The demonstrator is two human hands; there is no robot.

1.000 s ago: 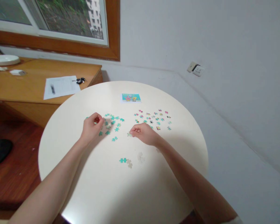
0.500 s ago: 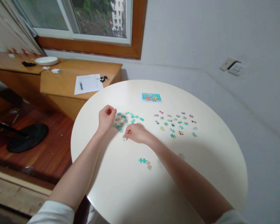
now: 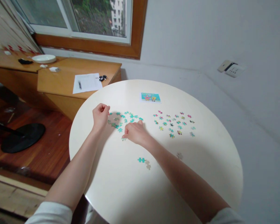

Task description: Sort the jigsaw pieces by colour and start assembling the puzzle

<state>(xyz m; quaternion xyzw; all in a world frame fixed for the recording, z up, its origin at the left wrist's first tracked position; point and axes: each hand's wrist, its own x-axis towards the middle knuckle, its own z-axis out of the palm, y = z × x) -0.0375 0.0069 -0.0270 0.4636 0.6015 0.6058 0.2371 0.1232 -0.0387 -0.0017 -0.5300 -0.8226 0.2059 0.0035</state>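
On the round white table [image 3: 200,174], my left hand [image 3: 100,115] is curled into a loose fist beside a cluster of teal puzzle pieces [image 3: 124,119]; what its fingers hold is hidden. My right hand [image 3: 135,132] rests on the table just right of that cluster, its fingers pinched on a pale puzzle piece [image 3: 123,139]. A group of multicoloured pieces [image 3: 174,124] lies further right. A small joined strip of pieces [image 3: 144,161] lies nearer me, and one pale piece [image 3: 179,155] sits beside my right forearm. The reference picture [image 3: 150,97] lies at the table's far side.
A wooden desk [image 3: 60,84] stands at the back left with a sheet of paper [image 3: 86,82], keys [image 3: 102,77] and a white plate [image 3: 44,58]. A black round stand base [image 3: 23,137] sits on the wooden floor. White walls close the right side, with a wall socket [image 3: 231,68].
The view swung left, then steadied. My right hand moved left with the pale piece toward the teal cluster. My left hand drew slightly up and left, still curled.
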